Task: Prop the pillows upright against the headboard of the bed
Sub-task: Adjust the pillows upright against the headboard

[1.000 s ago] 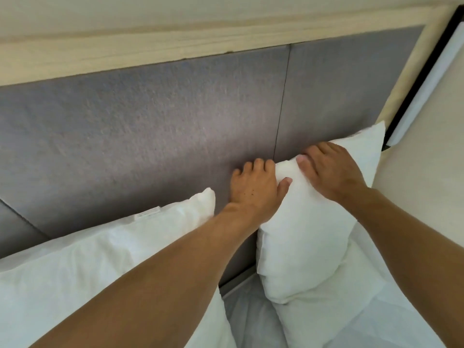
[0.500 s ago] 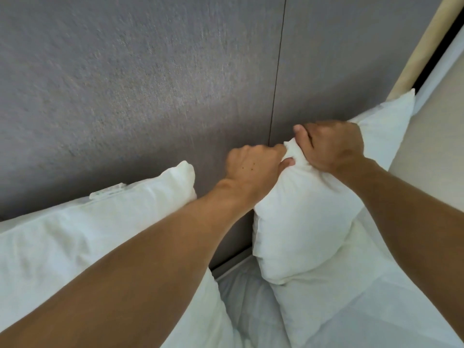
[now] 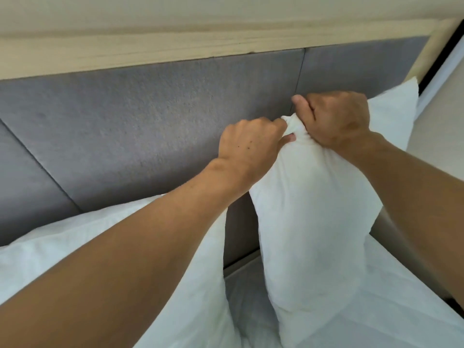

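A white pillow [image 3: 311, 222] stands on end at the right, in front of the grey padded headboard [image 3: 140, 126]. Its top left corner is bunched up. My left hand [image 3: 251, 144] and my right hand [image 3: 336, 119] both grip that bunched corner, close together. The pillow's far top corner [image 3: 399, 101] pokes up behind my right hand. A second white pillow [image 3: 62, 247] leans against the headboard at the lower left, partly hidden under my left forearm.
A pale wooden rail [image 3: 175, 46] caps the headboard. A beige wall [image 3: 439, 146] and a dark-framed window edge [image 3: 442, 59] close in on the right. White bedding [image 3: 401, 310] covers the mattress below, with a gap between the two pillows.
Both hands have gone from resting on the right pillow's top edge to clenching its corner, and the pillow has been pulled up taller and narrower.
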